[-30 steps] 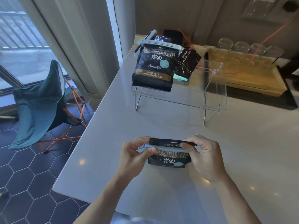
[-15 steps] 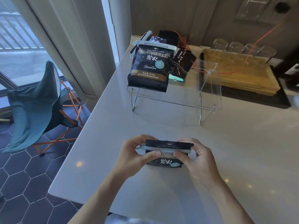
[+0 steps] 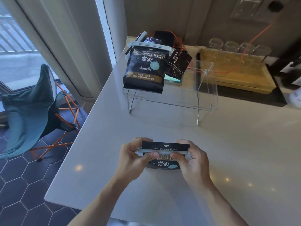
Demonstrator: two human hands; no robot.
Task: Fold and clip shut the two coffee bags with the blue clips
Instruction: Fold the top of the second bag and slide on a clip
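A black coffee bag (image 3: 164,164) stands upright on the white counter near me, its folded top crossed by a pale blue clip (image 3: 164,151). My left hand (image 3: 133,158) pinches the clip's left end, thumb in front and fingers behind. My right hand (image 3: 192,160) pinches its right end the same way. A second black coffee bag (image 3: 145,72) leans on the clear acrylic stand (image 3: 206,95) at the back, with a pale blue clip (image 3: 149,45) across its top.
Another dark bag (image 3: 177,66) lies behind the clipped one on the stand. A wooden tray (image 3: 236,75) with upturned glasses (image 3: 228,46) sits at the back right. The counter's left edge drops to a tiled floor with a teal folding chair (image 3: 29,108).
Both hands have pressed along the clip on the near bag, thumbs sliding toward its middle. The bag's top strip now shows more above the clip. The view shifted slightly.
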